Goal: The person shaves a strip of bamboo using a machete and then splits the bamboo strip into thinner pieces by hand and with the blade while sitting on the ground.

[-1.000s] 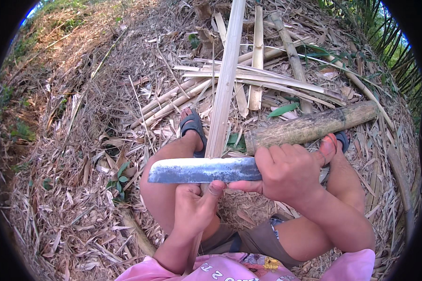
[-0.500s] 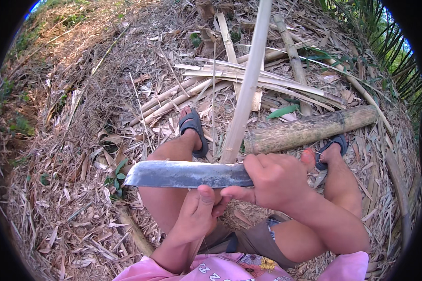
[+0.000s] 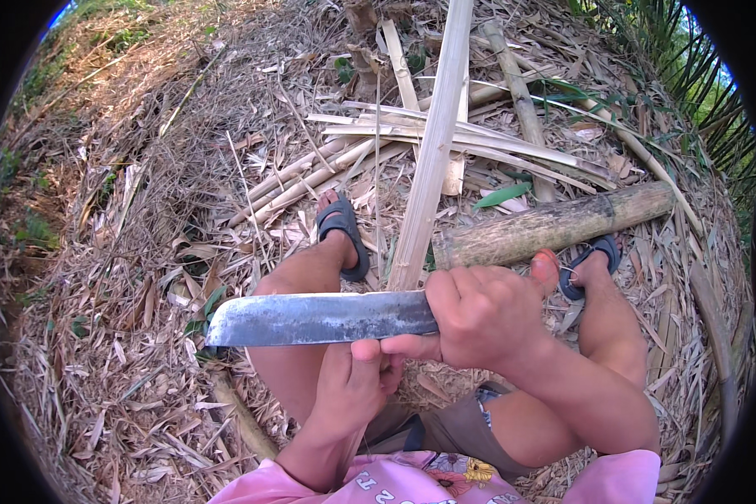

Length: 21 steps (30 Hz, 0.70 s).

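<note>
A machete [image 3: 319,319] with a broad, worn grey blade lies crosswise in front of me, its tip to the left. My right hand [image 3: 489,315] is closed round its handle, the thumb stretched left along the blade's near edge. An orange-red rounded end shows beyond the fist. Beneath the blade passes a long, pale split bamboo strip [image 3: 433,160], which runs away from me to the far edge of the view. My left hand [image 3: 353,386] is closed on the strip's near part, thumb up against the blade. The blade and fingers hide where metal meets strip.
Past my sandalled feet lies a pile of split bamboo strips [image 3: 479,143]. A thick bamboo pole [image 3: 554,227] rests near my right foot. Cut stumps [image 3: 365,71] stand farther off. Dry leaves and husks cover the ground, and green bamboo [image 3: 706,92] grows at the far right.
The machete has shifted slightly left and toward me, with its tip lower in view. The bamboo strip has swung a little left. Both hands keep their grip.
</note>
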Each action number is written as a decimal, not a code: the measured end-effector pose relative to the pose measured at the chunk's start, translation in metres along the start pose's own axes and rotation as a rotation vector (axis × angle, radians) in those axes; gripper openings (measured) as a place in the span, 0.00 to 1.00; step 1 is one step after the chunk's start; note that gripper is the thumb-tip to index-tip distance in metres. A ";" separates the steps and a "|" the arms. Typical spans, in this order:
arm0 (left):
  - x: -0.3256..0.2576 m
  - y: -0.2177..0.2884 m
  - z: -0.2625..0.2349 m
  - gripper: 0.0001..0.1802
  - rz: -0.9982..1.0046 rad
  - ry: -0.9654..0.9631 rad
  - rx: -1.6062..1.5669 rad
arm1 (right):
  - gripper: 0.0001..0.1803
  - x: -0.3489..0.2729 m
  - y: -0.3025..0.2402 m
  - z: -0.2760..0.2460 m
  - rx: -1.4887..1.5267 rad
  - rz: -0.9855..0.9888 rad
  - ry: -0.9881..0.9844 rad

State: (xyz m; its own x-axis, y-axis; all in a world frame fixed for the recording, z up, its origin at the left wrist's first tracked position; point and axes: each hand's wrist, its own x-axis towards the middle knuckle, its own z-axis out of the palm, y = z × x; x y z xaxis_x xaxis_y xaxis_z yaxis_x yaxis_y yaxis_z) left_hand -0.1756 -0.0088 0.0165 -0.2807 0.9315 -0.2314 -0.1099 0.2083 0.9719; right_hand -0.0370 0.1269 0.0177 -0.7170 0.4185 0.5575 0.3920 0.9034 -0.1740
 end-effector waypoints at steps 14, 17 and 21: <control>0.006 0.002 0.003 0.34 0.009 0.122 0.030 | 0.35 0.004 0.000 0.001 -0.157 -0.050 -0.019; 0.010 0.001 0.002 0.34 -0.001 0.099 0.031 | 0.35 0.004 0.003 0.004 -0.188 -0.062 -0.021; 0.017 0.003 0.000 0.32 -0.119 0.080 -0.019 | 0.35 0.005 0.007 0.005 -0.254 -0.075 -0.039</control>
State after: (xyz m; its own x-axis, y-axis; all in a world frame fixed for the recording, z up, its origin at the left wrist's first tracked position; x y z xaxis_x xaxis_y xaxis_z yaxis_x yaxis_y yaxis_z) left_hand -0.1810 0.0076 0.0157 -0.3396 0.8738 -0.3481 -0.1642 0.3094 0.9367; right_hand -0.0411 0.1360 0.0155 -0.7692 0.3590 0.5286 0.4654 0.8816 0.0785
